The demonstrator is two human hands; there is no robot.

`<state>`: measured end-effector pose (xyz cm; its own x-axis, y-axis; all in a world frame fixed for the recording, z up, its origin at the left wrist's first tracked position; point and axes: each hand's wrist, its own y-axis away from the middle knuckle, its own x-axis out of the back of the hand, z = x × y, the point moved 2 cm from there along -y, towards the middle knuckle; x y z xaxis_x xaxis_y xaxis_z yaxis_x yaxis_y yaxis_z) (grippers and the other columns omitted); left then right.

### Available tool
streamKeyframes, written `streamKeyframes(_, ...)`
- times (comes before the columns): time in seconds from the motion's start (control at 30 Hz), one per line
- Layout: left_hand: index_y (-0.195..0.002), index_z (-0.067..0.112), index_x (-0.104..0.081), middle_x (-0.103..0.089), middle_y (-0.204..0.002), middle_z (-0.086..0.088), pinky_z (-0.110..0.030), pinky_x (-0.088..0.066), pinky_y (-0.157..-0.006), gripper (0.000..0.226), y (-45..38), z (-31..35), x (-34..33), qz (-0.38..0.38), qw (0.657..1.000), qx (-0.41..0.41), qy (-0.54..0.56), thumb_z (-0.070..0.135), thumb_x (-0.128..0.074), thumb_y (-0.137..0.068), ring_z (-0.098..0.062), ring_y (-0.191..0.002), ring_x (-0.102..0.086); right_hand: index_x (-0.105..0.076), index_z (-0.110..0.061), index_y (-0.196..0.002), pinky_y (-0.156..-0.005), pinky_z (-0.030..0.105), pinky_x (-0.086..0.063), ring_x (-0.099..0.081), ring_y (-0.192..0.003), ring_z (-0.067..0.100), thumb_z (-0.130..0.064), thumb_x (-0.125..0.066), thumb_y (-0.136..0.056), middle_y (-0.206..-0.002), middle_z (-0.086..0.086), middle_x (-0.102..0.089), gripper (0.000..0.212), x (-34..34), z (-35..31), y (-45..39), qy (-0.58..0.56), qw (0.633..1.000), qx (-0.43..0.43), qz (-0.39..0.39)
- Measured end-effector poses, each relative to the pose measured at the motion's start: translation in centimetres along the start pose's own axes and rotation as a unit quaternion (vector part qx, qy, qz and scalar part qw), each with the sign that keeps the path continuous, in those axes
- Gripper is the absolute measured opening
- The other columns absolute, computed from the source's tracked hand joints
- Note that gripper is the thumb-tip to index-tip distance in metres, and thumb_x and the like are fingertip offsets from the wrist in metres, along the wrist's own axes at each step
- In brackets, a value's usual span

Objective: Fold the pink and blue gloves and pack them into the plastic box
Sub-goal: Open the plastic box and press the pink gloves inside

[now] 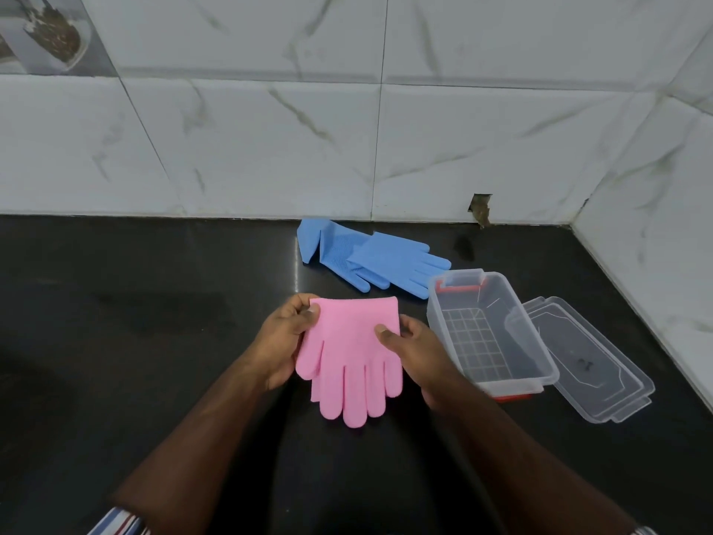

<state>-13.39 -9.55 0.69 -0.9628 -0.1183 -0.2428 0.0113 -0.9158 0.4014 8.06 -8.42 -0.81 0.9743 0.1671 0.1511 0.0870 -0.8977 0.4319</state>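
The pink gloves (349, 357) are folded over at the cuff and held above the black counter, fingers pointing toward me. My left hand (281, 341) pinches the folded top left corner. My right hand (414, 349) grips the right edge, thumb on top. The blue gloves (370, 260) lie flat on the counter near the back wall, one overlapping the other, one cuff turned up. The clear plastic box (540, 353) stands open to the right of my hands, with nothing inside it.
The box's clear lid (594, 376) lies on the counter, leaning against the box's right side. A marble-tiled wall (270, 148) runs along the back and turns at the right corner. The black counter (135, 322) stretches to the left.
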Motion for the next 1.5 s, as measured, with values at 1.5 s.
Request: streamKeyframes(1.5, -0.145, 0.036, -0.047, -0.054, -0.143, 0.001, -0.021, -0.049, -0.075, 0.051, -0.3, 1.1, -19.9, -0.054, 0.874, -0.095, -0.473, 0.037, -0.060, -0.095, -0.010, -0.102, -0.056, -0.058, -0.029, -0.134, -0.096, 0.032, -0.043, -0.056, -0.116, 0.022, -0.031, -0.060, -0.091, -0.133, 0.006, -0.056, 0.043, 15.3, -3.4, 1.9, 0.364, 0.906, 0.168, 0.137)
